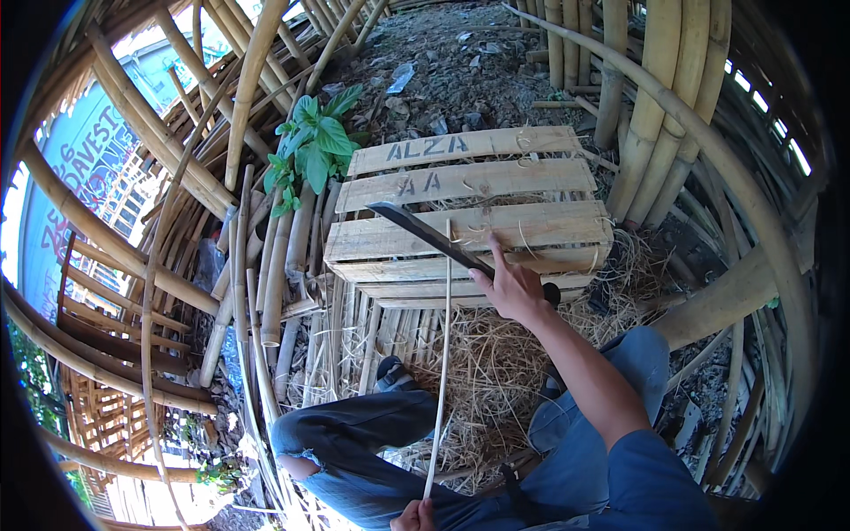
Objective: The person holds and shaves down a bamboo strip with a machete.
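Observation:
My right hand [513, 288] is wrapped around the dark handle of a machete, its index finger stretched forward. The long dark blade [416, 228] slants up and to the left above a wooden slatted crate [390, 239]. Down at the lower edge, my left hand [413, 516] grips the near end of a thin, pale bamboo strip [442, 372]. This strip rises nearly upright past my knees, and its far end passes behind or beside the blade over the crate; whether they touch I cannot tell. A few thin curled shavings [524, 232] lie on the crate's slats.
Pale shavings [496, 372] cover the ground between my bent legs. Bamboo poles [252, 88] form a frame on the left, with more thick poles [660, 106] on the right. A leafy green plant [314, 142] grows behind the crate's left corner. Rubble [425, 71] lies beyond.

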`<action>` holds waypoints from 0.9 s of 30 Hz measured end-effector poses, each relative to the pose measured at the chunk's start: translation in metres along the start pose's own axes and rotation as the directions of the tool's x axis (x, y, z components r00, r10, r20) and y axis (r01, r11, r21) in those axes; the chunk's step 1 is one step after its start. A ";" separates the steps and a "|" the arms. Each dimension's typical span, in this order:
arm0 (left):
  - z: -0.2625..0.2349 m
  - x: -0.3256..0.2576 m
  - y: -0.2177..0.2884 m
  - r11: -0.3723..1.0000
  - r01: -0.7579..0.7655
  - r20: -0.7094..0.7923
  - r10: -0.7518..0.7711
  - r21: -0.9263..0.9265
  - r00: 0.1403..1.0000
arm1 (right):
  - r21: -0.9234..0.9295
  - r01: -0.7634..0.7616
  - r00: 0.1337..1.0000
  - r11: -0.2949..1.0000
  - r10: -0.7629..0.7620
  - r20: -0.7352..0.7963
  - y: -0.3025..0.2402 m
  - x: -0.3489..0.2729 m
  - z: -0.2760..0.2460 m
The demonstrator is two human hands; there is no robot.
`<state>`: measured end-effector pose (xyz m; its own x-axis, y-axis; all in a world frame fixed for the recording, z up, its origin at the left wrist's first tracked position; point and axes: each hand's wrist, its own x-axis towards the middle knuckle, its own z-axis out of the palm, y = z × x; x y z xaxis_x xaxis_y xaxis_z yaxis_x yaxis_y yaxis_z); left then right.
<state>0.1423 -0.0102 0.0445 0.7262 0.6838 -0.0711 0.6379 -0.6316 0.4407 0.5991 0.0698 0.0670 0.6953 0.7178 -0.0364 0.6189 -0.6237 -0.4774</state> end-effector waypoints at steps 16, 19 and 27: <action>0.008 -0.034 -0.042 0.986 -0.035 0.121 0.056 -0.162 0.991 | 0.086 0.047 0.999 0.995 -0.046 -0.013 0.007 0.003 0.000; -0.025 0.009 0.000 0.972 -0.061 0.139 0.095 -0.228 0.986 | 0.094 0.052 0.998 0.994 -0.054 0.020 0.009 0.001 -0.001; -0.058 0.070 0.050 0.821 0.345 0.246 -0.257 -0.455 0.935 | 0.082 0.061 0.998 0.995 -0.063 0.026 0.015 0.001 0.002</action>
<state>0.2099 0.0274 0.1131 0.5781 0.7112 -0.4000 0.6576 -0.1159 0.7444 0.6084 0.0621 0.0583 0.6452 0.7634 -0.0294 0.6279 -0.5518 -0.5488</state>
